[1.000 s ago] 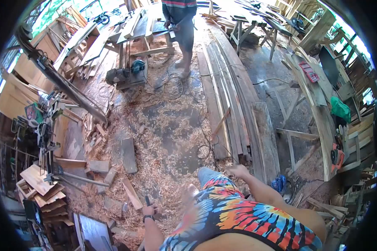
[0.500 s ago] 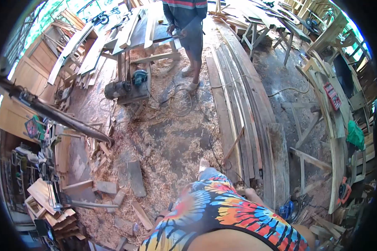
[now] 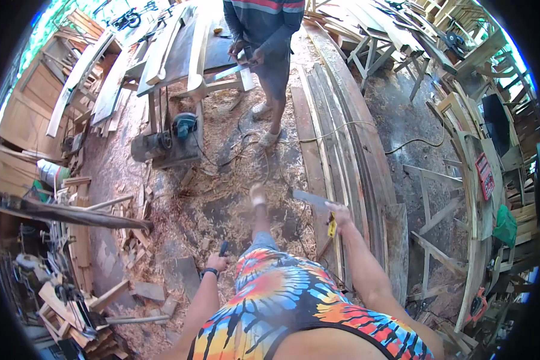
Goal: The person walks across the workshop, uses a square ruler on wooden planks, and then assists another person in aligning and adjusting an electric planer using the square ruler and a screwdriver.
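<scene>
My right hand is closed round the handle of a handsaw, which has yellow on the handle and a pale flat blade pointing to the left. It hangs over the shavings beside the long stacked boards. My left hand, with a dark band at the wrist, is closed on a short dark object that sticks up from the fist; its kind cannot be made out. Both hands are in front of my body, well apart, and neither touches the boards.
Ahead stands another person by a workbench, holding something small. A motor sits under the bench. Long boards lie along the floor, with a cord across them. A wooden post juts in from the left.
Both my hands have come into view, the right with the handsaw, the left with the dark object. One leg has stepped forward, and the bench and person appear nearer.
</scene>
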A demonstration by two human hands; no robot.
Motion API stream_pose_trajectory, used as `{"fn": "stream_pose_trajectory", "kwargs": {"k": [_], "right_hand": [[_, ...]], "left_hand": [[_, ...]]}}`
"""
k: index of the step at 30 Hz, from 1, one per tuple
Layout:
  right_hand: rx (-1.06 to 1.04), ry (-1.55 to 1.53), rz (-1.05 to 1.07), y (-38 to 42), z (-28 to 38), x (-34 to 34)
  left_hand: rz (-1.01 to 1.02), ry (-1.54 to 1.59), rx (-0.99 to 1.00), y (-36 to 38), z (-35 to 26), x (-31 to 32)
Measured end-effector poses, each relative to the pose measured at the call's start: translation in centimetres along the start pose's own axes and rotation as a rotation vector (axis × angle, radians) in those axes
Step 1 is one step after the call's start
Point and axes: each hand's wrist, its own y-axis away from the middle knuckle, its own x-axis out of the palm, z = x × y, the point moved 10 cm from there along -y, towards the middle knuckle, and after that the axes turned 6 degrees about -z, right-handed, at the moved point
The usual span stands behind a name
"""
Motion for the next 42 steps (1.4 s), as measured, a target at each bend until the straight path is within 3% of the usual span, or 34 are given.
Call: {"fn": "stream_pose_trajectory", "kwargs": {"k": [5,7,8,10,13,14,15,17,18,21,24,27,31,33,37,39,40,42], "right_hand": [[0.103,-0.425,0.118,-8.0,6.7,9.4],[0.093,-0.539,0.105,-10.1,10.1,13.4],[0.069,-0.542,0.24,-11.0,11.8,16.1],[-0.019,-0.474,0.189,-13.6,14.7,18.4],[0.097,-0.536,0.227,-16.5,18.7,23.9],[0.167,-0.582,0.248,-16.8,19.4,25.5],[0.181,-0.599,0.253,-17.7,19.9,26.7],[0.198,-0.627,0.273,-19.6,21.4,28.8],[0.234,-0.669,0.253,-21.3,21.0,29.4],[0.249,-0.638,0.164,-24.6,21.0,30.9],[0.291,-0.686,0.255,-26.4,21.7,33.1],[0.325,-0.669,0.264,-27.1,23.1,34.1],[0.394,-0.625,0.312,-30.5,23.6,34.3],[0.428,-0.58,0.321,-32.5,24.2,34.2],[0.447,-0.451,0.362,-35.2,25.9,33.8],[0.427,-0.396,0.385,-36.7,27.0,33.6],[0.384,-0.402,0.376,-37.7,27.4,33.4],[0.408,-0.42,0.378,-38.7,27.9,33.4]], "left_hand": [[0.168,-0.279,-0.066,-4.2,-4.7,0.7],[0.153,-0.408,0.06,-8.3,-5.6,0.2],[0.201,-0.428,0.046,-9.4,-6.1,-0.3],[0.272,-0.446,0.032,-12.3,-8.8,-1.2],[0.129,-0.326,0.008,-20.4,-13.0,-4.5],[0.068,-0.406,0.26,-22.4,-17.1,-5.7],[0.055,-0.151,-0.005,-19.6,-22.6,-9.0],[-0.017,0.016,0.156,-24.9,-26.1,-10.2],[0.026,0.364,-0.012,-22.3,-30.4,-11.2],[0.038,0.493,0.048,-23.3,-36.1,-12.0],[0.028,0.388,0.041,-22.7,-37.9,-11.4],[0.172,0.512,-0.06,-24.1,-33.2,-7.9],[0.041,0.171,-0.144,-19.8,-30.8,-8.4],[0.115,0.21,-0.325,-20.5,-25.2,-6.7],[0.01,-0.241,-0.157,-17.4,-28.2,-7.4],[-0.004,-0.448,-0.037,-19.9,-26.3,-6.0],[-0.027,-0.138,-0.228,-16.4,-31.0,-6.6],[-0.02,0.001,-0.267,-15.8,-34.8,-6.2]]}}
